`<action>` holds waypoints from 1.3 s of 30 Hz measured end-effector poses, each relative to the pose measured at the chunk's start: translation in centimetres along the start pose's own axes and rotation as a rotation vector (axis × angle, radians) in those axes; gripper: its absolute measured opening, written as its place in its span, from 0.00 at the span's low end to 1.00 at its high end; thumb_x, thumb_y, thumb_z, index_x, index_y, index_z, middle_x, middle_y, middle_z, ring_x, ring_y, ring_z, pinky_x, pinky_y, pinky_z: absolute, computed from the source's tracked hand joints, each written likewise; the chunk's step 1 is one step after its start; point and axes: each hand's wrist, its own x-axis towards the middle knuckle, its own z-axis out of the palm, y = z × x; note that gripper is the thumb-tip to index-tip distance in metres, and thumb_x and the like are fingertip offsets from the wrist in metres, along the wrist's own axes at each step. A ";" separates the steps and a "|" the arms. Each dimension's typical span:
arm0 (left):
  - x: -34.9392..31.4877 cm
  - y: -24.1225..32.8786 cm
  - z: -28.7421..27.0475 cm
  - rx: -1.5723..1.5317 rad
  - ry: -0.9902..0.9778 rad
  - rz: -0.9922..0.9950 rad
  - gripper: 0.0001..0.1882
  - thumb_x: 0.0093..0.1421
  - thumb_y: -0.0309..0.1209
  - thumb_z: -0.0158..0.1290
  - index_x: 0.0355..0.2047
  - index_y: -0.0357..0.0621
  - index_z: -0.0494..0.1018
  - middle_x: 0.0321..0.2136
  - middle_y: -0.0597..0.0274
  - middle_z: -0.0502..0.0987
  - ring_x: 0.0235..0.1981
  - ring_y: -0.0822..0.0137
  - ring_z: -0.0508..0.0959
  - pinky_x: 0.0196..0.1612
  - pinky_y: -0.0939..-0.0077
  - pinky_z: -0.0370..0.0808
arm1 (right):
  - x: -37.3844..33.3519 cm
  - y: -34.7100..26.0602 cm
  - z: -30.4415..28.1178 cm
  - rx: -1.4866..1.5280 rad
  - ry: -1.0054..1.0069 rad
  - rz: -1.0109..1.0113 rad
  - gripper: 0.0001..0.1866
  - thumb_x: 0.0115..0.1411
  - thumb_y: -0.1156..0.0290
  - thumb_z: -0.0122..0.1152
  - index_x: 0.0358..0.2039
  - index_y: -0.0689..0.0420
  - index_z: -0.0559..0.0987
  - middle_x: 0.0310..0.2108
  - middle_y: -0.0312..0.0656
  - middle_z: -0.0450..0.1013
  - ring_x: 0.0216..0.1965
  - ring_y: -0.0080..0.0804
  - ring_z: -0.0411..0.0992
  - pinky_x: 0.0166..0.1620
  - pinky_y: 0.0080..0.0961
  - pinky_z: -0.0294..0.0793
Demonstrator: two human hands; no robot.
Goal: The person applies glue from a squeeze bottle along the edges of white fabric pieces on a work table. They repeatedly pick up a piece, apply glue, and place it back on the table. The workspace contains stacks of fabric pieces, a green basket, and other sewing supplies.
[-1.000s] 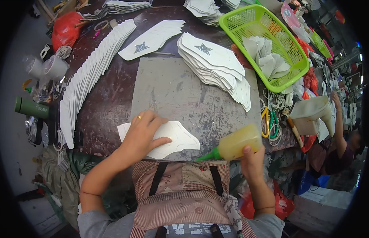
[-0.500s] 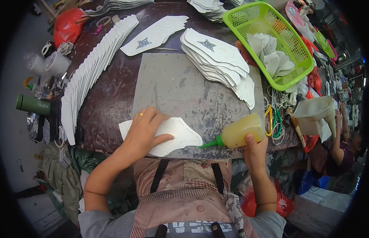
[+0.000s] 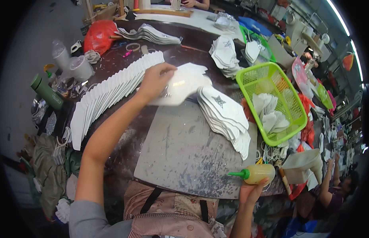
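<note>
Reaching forward over the far middle of the table, my left hand [image 3: 154, 83] grips a white shaped piece [image 3: 176, 93], smeared a little by motion. Another white piece [image 3: 194, 69] shows partly behind it. My right hand [image 3: 251, 192], low at the right, is wrapped around a squeeze bottle [image 3: 260, 173] of yellowish liquid, its green nozzle pointing left. A fanned stack of white pieces [image 3: 224, 115], the top one bearing a glittery star, lies right of my left hand. Left of that hand runs a long overlapping row of white pieces [image 3: 113, 89].
A grey board [image 3: 172, 146] lies before me on the dark table. At the right are a green basket [image 3: 269, 139] holding white scraps and a cloudy plastic container [image 3: 297, 166]. A green flask [image 3: 47, 91] and red bag [image 3: 99, 37] stand left. Other people work beyond.
My left hand has lifted the white piece off the near edge of the board and carried it forward. The bottle in my right hand has moved rightward, away from the piece. The view has tilted up.
</note>
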 end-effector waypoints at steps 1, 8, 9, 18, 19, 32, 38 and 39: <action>1.6 -2.8 0.6 0.049 0.019 -0.023 0.12 0.60 0.30 0.52 0.40 0.36 0.78 0.37 0.47 0.81 0.41 0.52 0.80 0.47 0.65 0.74 | 0.2 0.2 0.1 0.024 0.015 0.015 0.34 0.64 0.49 0.57 0.63 0.55 0.62 0.58 0.42 0.67 0.57 0.40 0.69 0.58 0.40 0.72; 2.0 -9.8 4.1 0.620 0.133 0.005 0.13 0.56 0.33 0.59 0.42 0.43 0.79 0.47 0.55 0.76 0.50 0.52 0.74 0.50 0.61 0.70 | 0.7 0.3 -0.5 0.083 0.053 0.034 0.36 0.63 0.45 0.56 0.64 0.52 0.62 0.59 0.40 0.67 0.56 0.39 0.69 0.57 0.43 0.73; 2.0 -9.3 4.3 0.656 0.311 0.121 0.14 0.55 0.34 0.59 0.41 0.45 0.79 0.51 0.57 0.72 0.55 0.51 0.69 0.52 0.60 0.67 | 0.9 0.4 -0.6 0.104 0.065 0.050 0.37 0.62 0.44 0.57 0.64 0.51 0.62 0.59 0.40 0.67 0.56 0.39 0.70 0.57 0.43 0.73; 1.6 5.9 15.9 0.317 -0.664 0.521 0.22 0.61 0.41 0.55 0.51 0.40 0.73 0.46 0.49 0.76 0.50 0.51 0.73 0.53 0.60 0.70 | 0.9 0.3 -0.3 0.106 0.049 0.045 0.35 0.63 0.44 0.56 0.64 0.51 0.63 0.59 0.41 0.67 0.56 0.40 0.70 0.54 0.43 0.76; 1.3 6.0 16.7 0.425 -0.767 0.455 0.24 0.61 0.44 0.55 0.51 0.39 0.73 0.46 0.48 0.76 0.50 0.51 0.73 0.53 0.60 0.70 | 0.6 0.1 0.7 0.144 0.034 0.048 0.33 0.63 0.46 0.57 0.62 0.53 0.65 0.57 0.42 0.69 0.54 0.39 0.71 0.54 0.41 0.77; 0.5 5.4 14.5 0.148 -0.223 0.603 0.20 0.57 0.39 0.61 0.46 0.43 0.73 0.39 0.56 0.76 0.43 0.56 0.76 0.59 0.54 0.65 | 0.9 -0.2 1.3 0.239 -0.017 0.090 0.32 0.63 0.47 0.56 0.61 0.51 0.65 0.56 0.41 0.69 0.53 0.40 0.72 0.54 0.41 0.77; -7.0 12.5 1.6 -0.157 -0.868 0.182 0.20 0.55 0.34 0.62 0.47 0.40 0.75 0.42 0.54 0.78 0.39 0.56 0.78 0.44 0.68 0.74 | 0.8 -0.4 -0.6 0.258 0.005 0.092 0.32 0.64 0.47 0.55 0.62 0.52 0.64 0.57 0.42 0.69 0.53 0.42 0.72 0.53 0.41 0.78; -9.2 11.6 0.4 -0.107 -0.954 0.180 0.21 0.55 0.34 0.62 0.48 0.41 0.74 0.43 0.54 0.77 0.41 0.55 0.78 0.46 0.66 0.73 | 0.5 -0.1 0.0 0.187 0.025 0.077 0.31 0.65 0.48 0.55 0.62 0.52 0.63 0.57 0.43 0.69 0.53 0.43 0.72 0.53 0.41 0.78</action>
